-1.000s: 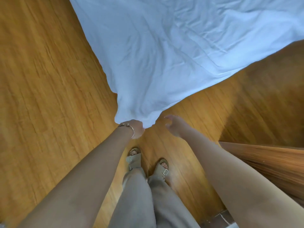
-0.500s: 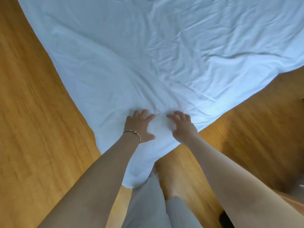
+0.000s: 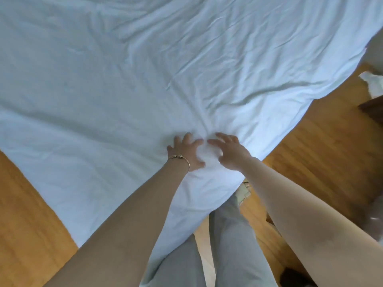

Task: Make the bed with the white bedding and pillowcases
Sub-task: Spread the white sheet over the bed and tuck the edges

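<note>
A wrinkled white sheet covers the bed and fills most of the head view, its corner hanging down toward my legs. My left hand, with a thin bracelet on the wrist, rests on the sheet near that corner with its fingers spread. Just to its right, my right hand also lies on the cloth, fingers spread and slightly bent. A small puffed fold of fabric rises between the two hands, and creases fan out from it. Neither hand grips the cloth.
Wooden floor shows on the left and right of the bed corner. My legs in grey trousers stand against the hanging corner. A crumpled white cloth and dark furniture are at the right edge.
A second ago my left hand gripped the sheet's corner above the floor and the right was free. Both hands now lie spread on the sheet, and the view has moved forward over the bed.
</note>
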Demonstrator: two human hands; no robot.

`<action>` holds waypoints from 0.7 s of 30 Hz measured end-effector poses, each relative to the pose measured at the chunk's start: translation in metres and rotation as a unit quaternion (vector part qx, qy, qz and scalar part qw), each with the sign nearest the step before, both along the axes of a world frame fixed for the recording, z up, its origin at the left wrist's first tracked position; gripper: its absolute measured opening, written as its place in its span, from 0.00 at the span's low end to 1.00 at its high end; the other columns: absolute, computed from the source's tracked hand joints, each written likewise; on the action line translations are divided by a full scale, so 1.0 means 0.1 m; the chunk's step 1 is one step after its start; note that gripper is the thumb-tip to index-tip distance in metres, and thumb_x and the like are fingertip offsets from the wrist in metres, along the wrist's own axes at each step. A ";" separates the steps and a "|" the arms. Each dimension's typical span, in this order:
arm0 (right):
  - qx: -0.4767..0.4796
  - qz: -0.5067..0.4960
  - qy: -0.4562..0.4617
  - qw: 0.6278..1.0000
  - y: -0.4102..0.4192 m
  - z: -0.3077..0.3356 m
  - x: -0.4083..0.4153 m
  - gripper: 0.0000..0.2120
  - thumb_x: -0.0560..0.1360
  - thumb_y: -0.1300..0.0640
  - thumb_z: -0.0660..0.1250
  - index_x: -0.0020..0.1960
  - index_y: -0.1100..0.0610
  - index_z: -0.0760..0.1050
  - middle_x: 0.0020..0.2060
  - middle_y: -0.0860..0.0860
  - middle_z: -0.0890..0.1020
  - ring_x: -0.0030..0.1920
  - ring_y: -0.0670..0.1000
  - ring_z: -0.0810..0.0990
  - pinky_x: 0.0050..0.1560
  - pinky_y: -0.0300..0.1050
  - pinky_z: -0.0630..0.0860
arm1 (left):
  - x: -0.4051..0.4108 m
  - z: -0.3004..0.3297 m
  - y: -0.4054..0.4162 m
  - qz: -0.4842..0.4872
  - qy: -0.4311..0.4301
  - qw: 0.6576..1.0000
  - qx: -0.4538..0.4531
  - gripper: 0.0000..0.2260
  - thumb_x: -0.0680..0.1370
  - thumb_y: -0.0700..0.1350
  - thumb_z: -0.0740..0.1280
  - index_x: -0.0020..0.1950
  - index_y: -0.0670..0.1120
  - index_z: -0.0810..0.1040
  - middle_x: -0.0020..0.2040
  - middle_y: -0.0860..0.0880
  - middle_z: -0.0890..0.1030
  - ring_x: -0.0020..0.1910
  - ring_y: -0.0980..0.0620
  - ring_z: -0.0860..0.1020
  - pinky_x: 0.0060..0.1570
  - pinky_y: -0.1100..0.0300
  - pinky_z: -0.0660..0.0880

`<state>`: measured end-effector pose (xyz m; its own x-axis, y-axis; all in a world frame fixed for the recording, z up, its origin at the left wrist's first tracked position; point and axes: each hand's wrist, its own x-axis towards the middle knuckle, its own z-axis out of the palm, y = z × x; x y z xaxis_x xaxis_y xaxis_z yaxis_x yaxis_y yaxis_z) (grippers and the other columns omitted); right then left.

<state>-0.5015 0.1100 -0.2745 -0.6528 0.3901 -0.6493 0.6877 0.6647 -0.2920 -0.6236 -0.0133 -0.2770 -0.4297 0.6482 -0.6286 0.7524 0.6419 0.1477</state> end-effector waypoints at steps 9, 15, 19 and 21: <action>0.002 -0.079 0.074 0.994 2.11 0.14 0.57 0.24 0.79 0.59 0.57 0.73 0.44 0.66 0.74 0.44 0.63 0.74 0.46 0.57 0.63 0.45 0.69 | 0.56 -0.01 2.08 0.062 -0.038 0.988 0.138 0.19 0.78 0.46 0.62 0.69 0.52 0.68 0.65 0.50 0.71 0.63 0.47 0.71 0.59 0.54 0.71; 0.055 -0.035 0.080 0.995 3.67 0.04 1.01 0.34 0.80 0.58 0.57 0.78 0.38 0.45 0.78 0.42 0.41 0.78 0.49 0.43 0.74 0.51 0.55 | 1.08 -0.15 3.83 -0.150 -0.029 0.988 -0.015 0.28 0.74 0.66 0.61 0.73 0.68 0.58 0.79 0.54 0.38 0.77 0.46 0.37 0.69 0.35 0.44; 0.029 -0.080 -0.143 0.986 4.34 -0.05 1.54 0.26 0.80 0.59 0.55 0.76 0.43 0.61 0.76 0.48 0.61 0.73 0.54 0.63 0.68 0.49 0.66 | 1.60 -0.22 4.24 -0.278 -0.158 0.947 -0.005 0.17 0.71 0.60 0.57 0.41 0.53 0.81 0.55 0.55 0.80 0.54 0.48 0.77 0.53 0.53 0.70; 0.022 -0.196 -0.109 0.974 4.68 -0.05 1.69 0.23 0.80 0.60 0.55 0.73 0.46 0.66 0.71 0.48 0.69 0.67 0.53 0.71 0.63 0.50 0.73 | 1.56 -0.28 4.69 -0.194 -0.150 0.953 0.179 0.11 0.72 0.54 0.61 0.41 0.52 0.81 0.43 0.54 0.80 0.44 0.49 0.78 0.45 0.58 0.73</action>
